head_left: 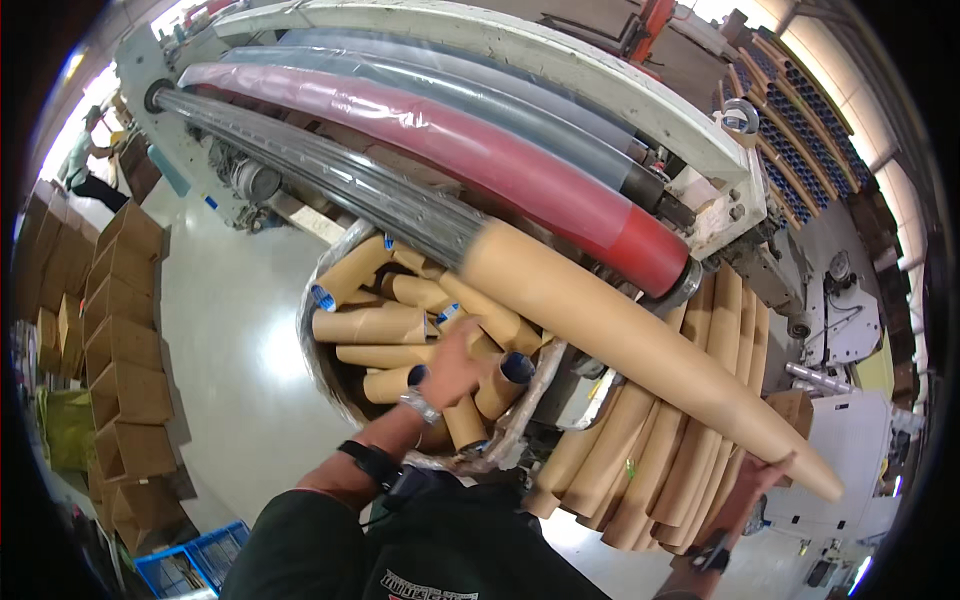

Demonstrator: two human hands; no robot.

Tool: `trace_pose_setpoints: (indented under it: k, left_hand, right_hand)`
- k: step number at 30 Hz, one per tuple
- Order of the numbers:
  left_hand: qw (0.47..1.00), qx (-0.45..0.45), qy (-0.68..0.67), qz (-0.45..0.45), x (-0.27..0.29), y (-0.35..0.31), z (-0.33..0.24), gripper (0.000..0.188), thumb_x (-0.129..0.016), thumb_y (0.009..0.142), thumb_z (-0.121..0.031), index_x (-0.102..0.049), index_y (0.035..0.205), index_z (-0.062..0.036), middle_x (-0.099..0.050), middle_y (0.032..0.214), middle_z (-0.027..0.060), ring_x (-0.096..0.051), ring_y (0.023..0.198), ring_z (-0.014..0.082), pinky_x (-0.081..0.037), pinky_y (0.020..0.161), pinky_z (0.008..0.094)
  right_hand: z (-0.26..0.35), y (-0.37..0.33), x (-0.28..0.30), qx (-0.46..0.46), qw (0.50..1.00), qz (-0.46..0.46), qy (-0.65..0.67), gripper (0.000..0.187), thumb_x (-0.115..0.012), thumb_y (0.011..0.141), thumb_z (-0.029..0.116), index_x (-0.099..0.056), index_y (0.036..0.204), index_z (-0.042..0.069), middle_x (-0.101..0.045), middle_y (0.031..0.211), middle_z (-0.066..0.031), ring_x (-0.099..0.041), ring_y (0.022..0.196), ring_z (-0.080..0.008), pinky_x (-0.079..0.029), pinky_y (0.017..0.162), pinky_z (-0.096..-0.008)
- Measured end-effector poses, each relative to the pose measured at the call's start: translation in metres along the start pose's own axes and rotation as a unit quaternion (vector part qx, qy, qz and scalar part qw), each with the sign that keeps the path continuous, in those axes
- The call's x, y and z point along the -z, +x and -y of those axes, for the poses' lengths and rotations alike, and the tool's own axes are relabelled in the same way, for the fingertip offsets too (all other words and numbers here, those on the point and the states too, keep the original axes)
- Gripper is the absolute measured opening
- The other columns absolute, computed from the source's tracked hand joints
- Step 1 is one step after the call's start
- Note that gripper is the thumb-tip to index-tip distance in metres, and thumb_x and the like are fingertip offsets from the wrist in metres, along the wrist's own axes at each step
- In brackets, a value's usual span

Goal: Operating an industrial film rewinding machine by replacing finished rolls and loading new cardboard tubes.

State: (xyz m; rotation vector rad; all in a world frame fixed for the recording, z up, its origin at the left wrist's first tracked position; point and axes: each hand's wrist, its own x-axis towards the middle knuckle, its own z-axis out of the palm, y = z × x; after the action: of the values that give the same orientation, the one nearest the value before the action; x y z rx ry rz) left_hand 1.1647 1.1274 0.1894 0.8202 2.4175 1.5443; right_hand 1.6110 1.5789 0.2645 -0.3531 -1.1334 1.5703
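A long brown cardboard tube fits around the near end of a grooved metal shaft and slants down to the right. My right hand grips the tube from below, close to its free end; some fingers are hidden by it. My left hand is over a round bin of short cardboard tube pieces, several of them blue inside. Its fingers stretch forward, slightly blurred, and nothing shows in them. Whether they touch a piece is unclear.
Behind the shaft, a red film-wrapped roll lies in the machine frame. Several long cardboard tubes are stacked under the held tube. Open cartons line the left side. A blue crate sits lower left. Another person stands far left.
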Motion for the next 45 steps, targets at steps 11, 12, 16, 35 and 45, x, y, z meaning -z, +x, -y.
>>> trace_pose_setpoints:
  k: [11,12,16,35,45]
  left_hand:
    - [0.894,-0.042,0.399,0.201,0.116,0.038,0.154,0.066,-0.068,0.067,-0.033,-0.048,0.125,-0.0099,-0.055,0.108,0.0124,-0.049,0.104,0.032,-0.037,0.087,0.0477]
    - [0.901,-0.103,0.351,0.234,0.127,0.041,0.13,0.069,-0.07,0.064,-0.036,-0.049,0.124,-0.009,-0.056,0.106,0.0125,-0.05,0.102,0.0321,-0.038,0.085,0.0466]
    - [0.879,-0.239,0.27,0.312,0.128,0.016,-0.01,0.067,-0.073,0.059,-0.043,-0.057,0.111,-0.0043,-0.055,0.105,0.0147,-0.05,0.101,0.031,-0.039,0.086,0.0445]
    - [0.833,-0.312,0.451,-0.07,0.287,0.18,-0.052,0.064,-0.076,0.058,-0.01,-0.05,0.117,-0.005,-0.05,0.121,0.0147,-0.044,0.117,0.0368,-0.035,0.101,0.0455]
    - [0.826,-0.292,0.473,-0.096,0.292,0.19,-0.029,0.059,-0.07,0.065,-0.006,-0.048,0.12,-0.0045,-0.048,0.126,0.0153,-0.042,0.122,0.0356,-0.033,0.103,0.0458]
  right_hand:
    - [-0.136,-0.2,-0.487,-0.129,0.716,0.588,-0.354,0.065,-0.073,0.074,0.024,-0.043,0.129,0.008,-0.046,0.127,-0.0155,-0.048,0.116,-0.0302,-0.038,0.1,-0.0395]
    - [-0.138,-0.201,-0.481,-0.07,0.703,0.58,-0.406,0.068,-0.073,0.072,0.026,-0.042,0.129,0.007,-0.044,0.129,-0.0157,-0.045,0.119,-0.0318,-0.035,0.103,-0.0411]
    - [-0.124,-0.201,-0.478,0.05,0.608,0.575,-0.545,0.078,-0.077,0.066,0.026,-0.04,0.13,0.003,-0.043,0.132,-0.0158,-0.041,0.124,-0.0311,-0.03,0.106,-0.0402]
    - [0.132,-0.113,-0.192,-0.074,0.564,0.18,-0.802,0.076,-0.079,0.047,0.012,-0.048,0.115,0.004,-0.056,0.108,-0.0157,-0.054,0.1,-0.0362,-0.045,0.087,-0.0435]
    - [0.079,-0.006,-0.235,0.039,0.531,0.414,-0.738,0.077,-0.079,0.052,0.016,-0.045,0.12,0.008,-0.052,0.115,-0.016,-0.05,0.107,-0.0364,-0.043,0.091,-0.0446]
